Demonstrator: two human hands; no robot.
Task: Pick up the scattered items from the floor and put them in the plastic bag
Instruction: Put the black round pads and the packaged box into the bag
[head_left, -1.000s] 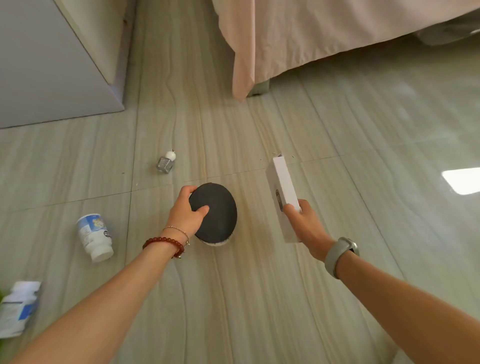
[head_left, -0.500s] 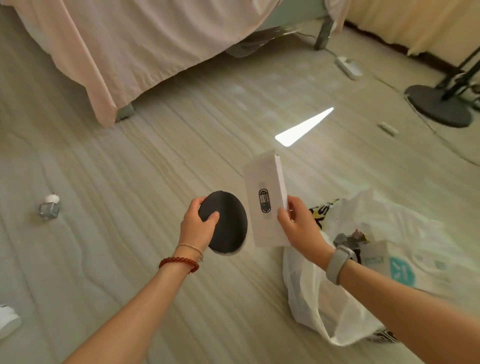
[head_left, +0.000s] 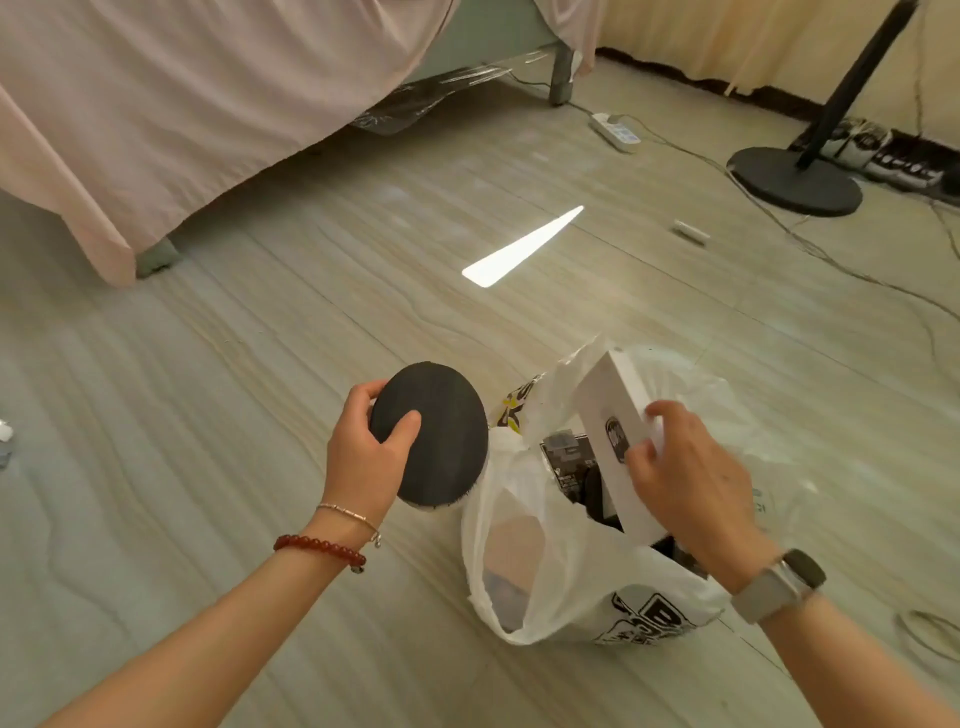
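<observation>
The lower end of the white box (head_left: 618, 436) is hidden inside the plastic bag (head_left: 561, 587), and the right hand (head_left: 691, 483) covers part of its side. The dark things deep in the bag cannot be told apart. The print on the bag's near side is cut short by its folds. A small pale thing (head_left: 4, 439) at the left edge is cut off. The black stand (head_left: 795, 179) at the far right loses its pole at the top edge. The bed (head_left: 182, 104) is cut off too.
</observation>
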